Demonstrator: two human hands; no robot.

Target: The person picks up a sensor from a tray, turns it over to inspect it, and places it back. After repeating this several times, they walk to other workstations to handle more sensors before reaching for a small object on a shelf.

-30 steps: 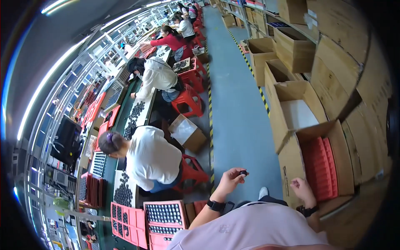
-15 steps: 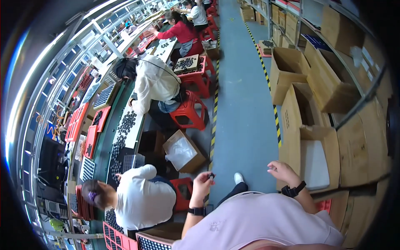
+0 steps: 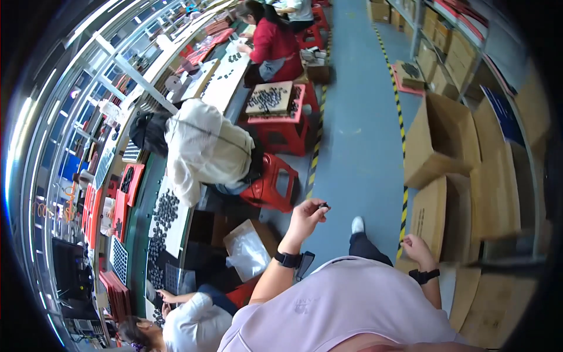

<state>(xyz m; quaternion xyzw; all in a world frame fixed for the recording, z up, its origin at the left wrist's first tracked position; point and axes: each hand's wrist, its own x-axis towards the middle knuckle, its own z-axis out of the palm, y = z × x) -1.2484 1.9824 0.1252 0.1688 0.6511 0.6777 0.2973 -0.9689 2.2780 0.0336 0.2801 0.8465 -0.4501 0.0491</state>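
My left hand [image 3: 306, 222] is raised above the aisle, its thumb and fingers pinching a small dark round part [image 3: 323, 205]. The part's exact kind cannot be made out. To the right, my right hand [image 3: 417, 249] hangs beside the cardboard boxes. Its fingers are loosely bent and somewhat apart, and I see nothing in them.
Cardboard boxes [image 3: 437, 141] line the aisle's right side below shelves. On the left, co-workers sit at a long bench with many black parts [image 3: 167, 208]. Red stools [image 3: 272, 182] and a box with a clear plastic liner [image 3: 249, 249] stand beside the striped floor line.
I have moved forward along the aisle, and the seated co-workers appear lower in view. My left hand has risen in view, still pinching the small dark part. My right hand's fingers have curled slightly.
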